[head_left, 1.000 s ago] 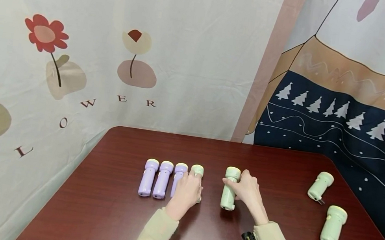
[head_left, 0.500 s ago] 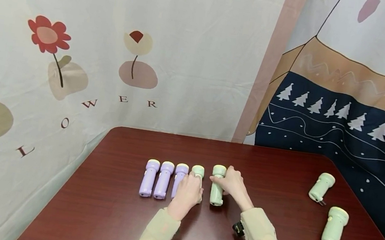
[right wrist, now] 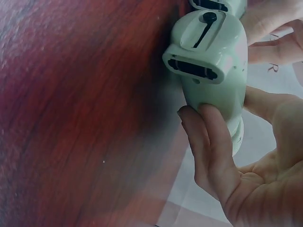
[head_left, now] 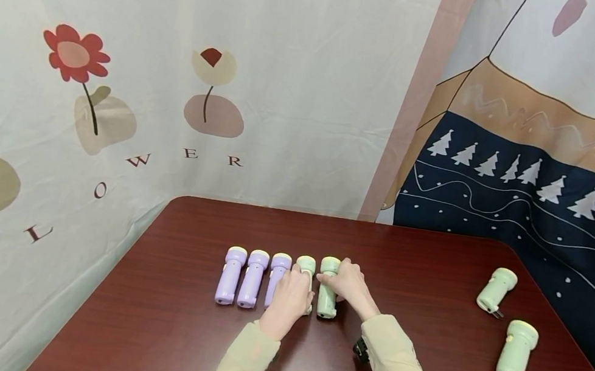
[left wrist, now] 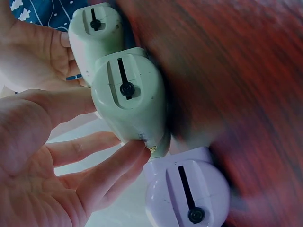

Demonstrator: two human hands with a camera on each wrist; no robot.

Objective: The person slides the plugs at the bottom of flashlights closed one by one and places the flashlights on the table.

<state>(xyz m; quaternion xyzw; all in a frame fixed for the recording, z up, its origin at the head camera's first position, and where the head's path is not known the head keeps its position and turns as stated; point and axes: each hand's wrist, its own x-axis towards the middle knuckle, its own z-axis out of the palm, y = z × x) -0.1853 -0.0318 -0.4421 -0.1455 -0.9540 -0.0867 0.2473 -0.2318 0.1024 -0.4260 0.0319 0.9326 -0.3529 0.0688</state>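
My left hand (head_left: 290, 298) grips a green flashlight (left wrist: 130, 97) between thumb and fingers; in the head view the hand covers much of it. Just right of that one, my right hand (head_left: 351, 284) pinches a second green flashlight (head_left: 327, 296) from its right side, thumb across the top and fingertips on its far side in the right wrist view. The two green flashlights lie side by side, heads toward the back. To their left, three purple flashlights (head_left: 228, 279) line up the same way, the nearest one partly hidden behind my left hand.
Two more green flashlights lie at the right of the brown table (head_left: 190, 351), one farther back (head_left: 496, 291) and one nearer (head_left: 517, 354), each with plug prongs sticking out. Patterned cloths hang behind the table and along its sides.
My right hand has moved left with its green flashlight, closing most of the gap to the one in my left hand. The left hand has stayed in place.
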